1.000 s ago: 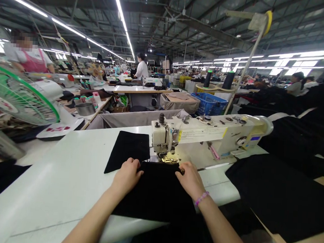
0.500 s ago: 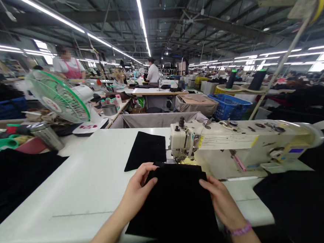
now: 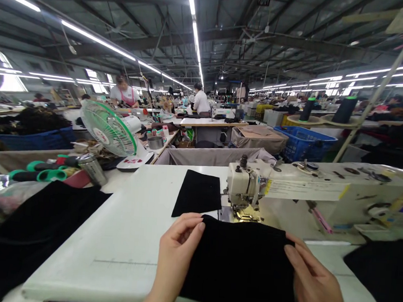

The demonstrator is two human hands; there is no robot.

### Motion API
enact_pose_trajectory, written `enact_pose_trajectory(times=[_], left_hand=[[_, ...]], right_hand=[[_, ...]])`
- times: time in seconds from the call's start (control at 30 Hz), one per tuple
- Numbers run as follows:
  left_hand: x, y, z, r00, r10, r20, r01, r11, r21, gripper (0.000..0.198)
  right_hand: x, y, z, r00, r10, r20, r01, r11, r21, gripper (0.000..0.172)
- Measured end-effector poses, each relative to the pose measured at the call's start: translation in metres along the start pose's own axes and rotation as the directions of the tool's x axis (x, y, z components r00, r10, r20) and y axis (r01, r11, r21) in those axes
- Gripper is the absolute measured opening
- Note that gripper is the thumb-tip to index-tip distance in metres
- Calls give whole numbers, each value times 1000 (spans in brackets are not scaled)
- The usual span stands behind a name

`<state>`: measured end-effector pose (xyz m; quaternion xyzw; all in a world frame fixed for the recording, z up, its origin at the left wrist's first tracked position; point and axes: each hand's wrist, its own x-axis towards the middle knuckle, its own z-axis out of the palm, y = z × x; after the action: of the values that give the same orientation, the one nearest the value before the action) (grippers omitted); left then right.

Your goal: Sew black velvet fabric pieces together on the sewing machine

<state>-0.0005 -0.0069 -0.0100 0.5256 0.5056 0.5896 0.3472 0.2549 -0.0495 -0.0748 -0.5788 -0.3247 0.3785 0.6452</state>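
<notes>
A piece of black fabric (image 3: pixel 242 264) stretches between my two hands over the front of the white sewing table (image 3: pixel 127 228). My left hand (image 3: pixel 180 246) pinches its upper left corner between thumb and fingers. At the upper right corner, my right hand (image 3: pixel 317 278) grips the edge the same way. Just beyond the fabric's top edge stands the sewing machine (image 3: pixel 245 186), its needle area lit yellow. Left of the machine head, a smaller black fabric piece (image 3: pixel 198 194) lies flat on the table.
A green-rimmed fan (image 3: pixel 109 128) and a metal can (image 3: pixel 92 168) stand at the left. Thread spools (image 3: pixel 51 175) and black cloth (image 3: pixel 44 232) lie nearby. More black cloth (image 3: pixel 386 274) is at the right. Behind are a blue basket (image 3: pixel 305 144) and people working.
Both hands have drawn the fabric back from the needle area toward me and moved farther apart, spreading its top edge. The whole view has shifted left.
</notes>
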Motion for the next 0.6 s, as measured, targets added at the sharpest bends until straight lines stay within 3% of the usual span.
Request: enact_pose_trajectory(times=[0.23, 0.6], left_hand=[[-2, 0, -1, 980, -199, 13, 198, 964, -177, 29], [-3, 4, 2, 987, -146, -60, 127, 961, -247, 26]], right_hand=[[-5, -20, 10, 993, 46, -113, -24, 982, 186, 40], [-4, -25, 9, 982, 132, -133, -98, 966, 238, 47]])
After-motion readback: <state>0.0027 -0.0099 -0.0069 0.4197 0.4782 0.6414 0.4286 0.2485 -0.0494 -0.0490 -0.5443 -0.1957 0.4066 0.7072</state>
